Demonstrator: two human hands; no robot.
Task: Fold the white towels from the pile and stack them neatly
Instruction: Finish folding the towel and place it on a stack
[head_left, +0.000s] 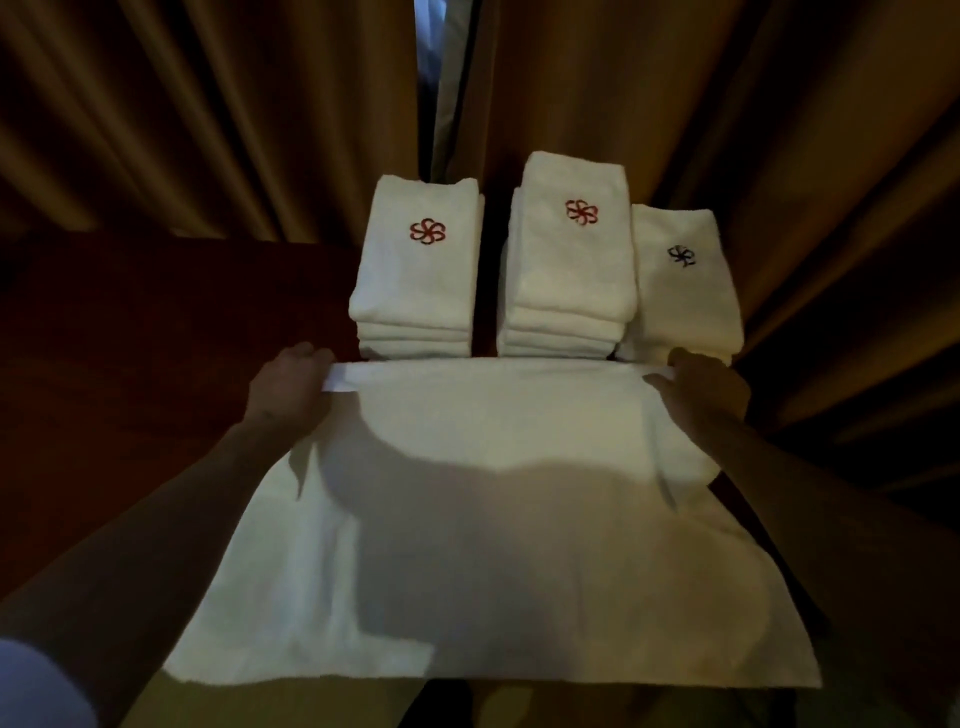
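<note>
- A white towel lies spread flat on the dark tabletop, its near edge hanging toward the person.
- The left hand and right hand each pinch a far corner.
- Three folded stacks stand just beyond, before the curtain.
- Folding seems to be just starting; next, I'd guess, both corners must travel evenly.

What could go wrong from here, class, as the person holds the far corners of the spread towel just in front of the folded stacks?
1. The left hand and right hand grip the spread towel close to the three folded stacks; pushing forward could nudge them out of line.
2. The near edge appears to overhang the dark surface, so the towel might slide off.
3. The grips look slightly uneven, so the fold may come out skewed.
</note>
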